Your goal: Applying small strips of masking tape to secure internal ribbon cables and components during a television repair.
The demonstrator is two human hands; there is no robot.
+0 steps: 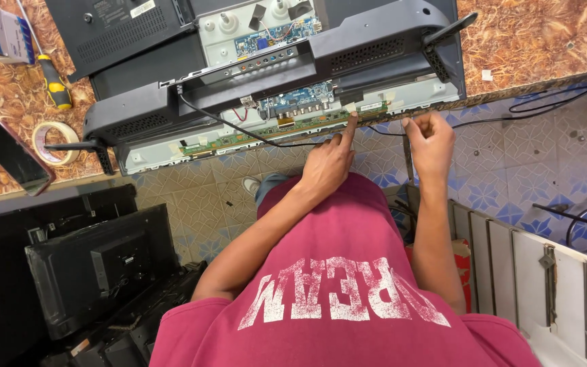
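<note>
The opened television point(273, 75) lies at the surface's point(531, 41) front edge, long axis along that edge. The left hand point(327, 163) reaches forward, index finger on the long green circuit strip point(293, 126), grip otherwise curled. The right hand point(431, 139) pinches a thin black wire point(385, 132).

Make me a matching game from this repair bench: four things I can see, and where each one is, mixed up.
Things:
1. screwdriver
2. roll of tape
3. phone
4. left hand

Places:
A. index finger on the long green strip board
B. beside the tape, near the counter edge
C. far left, yellow and black handle
D. between phone and opened television

Pairs: 1-C, 2-D, 3-B, 4-A
</note>
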